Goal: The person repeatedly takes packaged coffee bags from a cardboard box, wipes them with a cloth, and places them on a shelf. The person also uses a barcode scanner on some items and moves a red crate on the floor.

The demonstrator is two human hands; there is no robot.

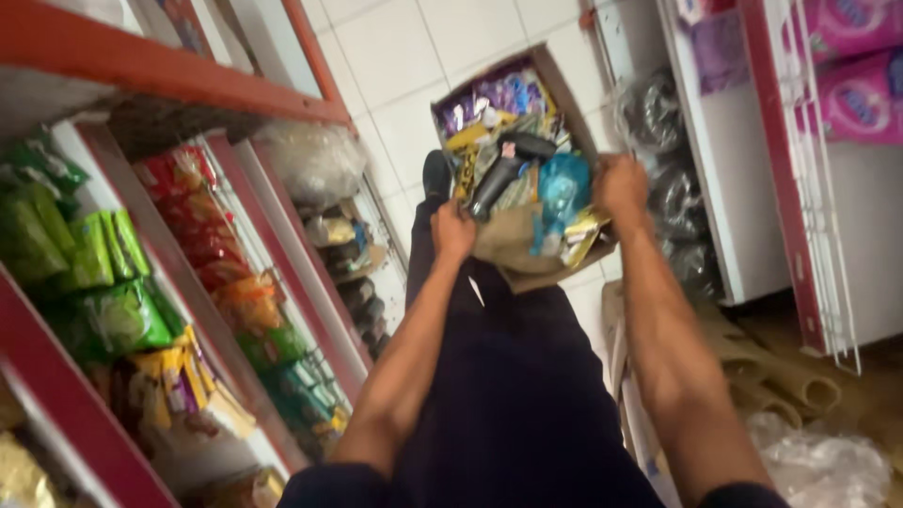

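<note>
Between two shop racks, a person in dark trousers carries an open brown cardboard box [541, 246] low in front of the legs, gripped on opposite sides so the load seems to stay level and the top open. The left hand [453, 231] is closed on the near-left edge and the right hand [621, 188] is clamped on the right wall, both arms stretched out. The box is crammed with mixed goods: purple, blue and gold wrappers and a black bottle-like item, heaped to the rim. To the left, red-framed shelves [235, 188] hold green, yellow and red snack packets. On the right lie flattened cardboard [771, 367] and clear plastic; beyond, a white rack [809, 188] bears pink packs above white floor tiles [395, 75].
</note>
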